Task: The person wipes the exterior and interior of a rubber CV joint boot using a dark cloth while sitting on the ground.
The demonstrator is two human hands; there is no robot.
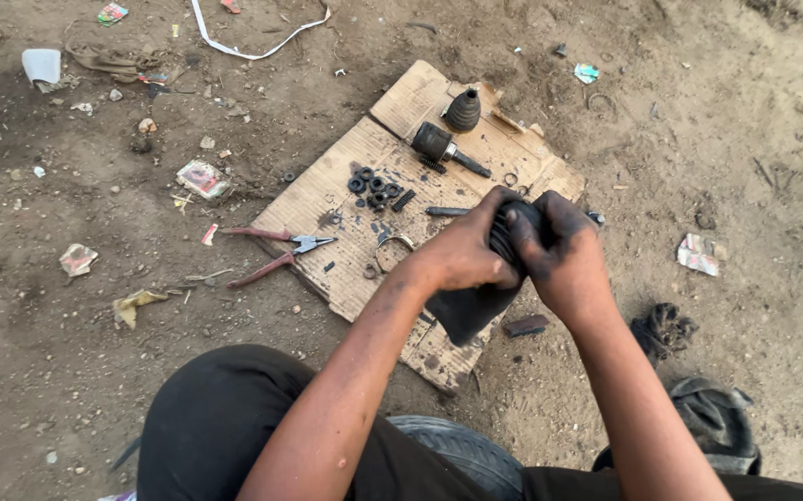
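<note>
A dark-clad knee and a tyre (462,450) lie nearest. Above them, the left hand (462,252) and right hand (564,260), fingers curled tight, grip a black ribbed rubber boot (476,306) over the cardboard sheet's (327,199) near right edge. It looks greasy and soft, not yet fitted. A joint (439,146), a second boot (464,111), small balls (374,187) and pliers (276,250) lie loose.

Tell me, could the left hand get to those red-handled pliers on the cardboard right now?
Probably not at once: the left hand is gripping the black rubber boot together with the right hand. Nothing lies between it and the pliers.
</note>
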